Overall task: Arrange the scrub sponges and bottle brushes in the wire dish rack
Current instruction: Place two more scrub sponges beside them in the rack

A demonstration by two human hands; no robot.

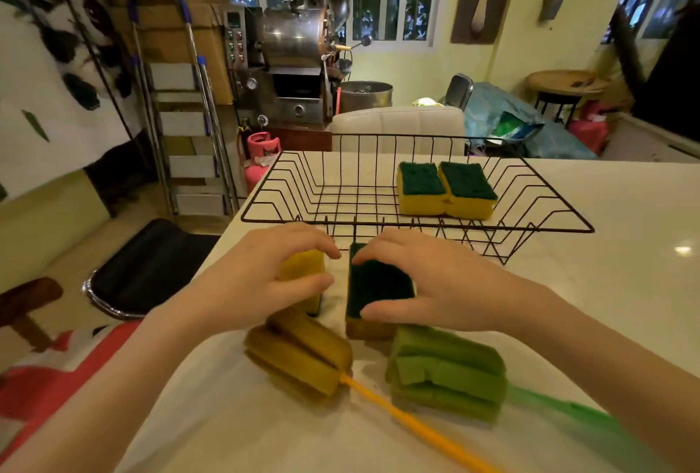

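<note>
A black wire dish rack (503,245) stands on the white table, with two yellow-and-green scrub sponges (422,188) (469,190) lying side by side in its right part, green side up. In front of the rack, my left hand (257,279) grips a sponge (303,264) turned yellow side up. My right hand (439,279) grips another sponge (375,283) with its green pad up. Nearer to me lie a yellow bottle brush (299,351) and a green bottle brush (447,374), handles pointing toward the lower right.
The table's left edge runs diagonally beside my left arm, with a black stool (144,268) below it. A white chair back (397,127) stands behind the rack. A stepladder (182,108) and a metal machine (295,48) are further back.
</note>
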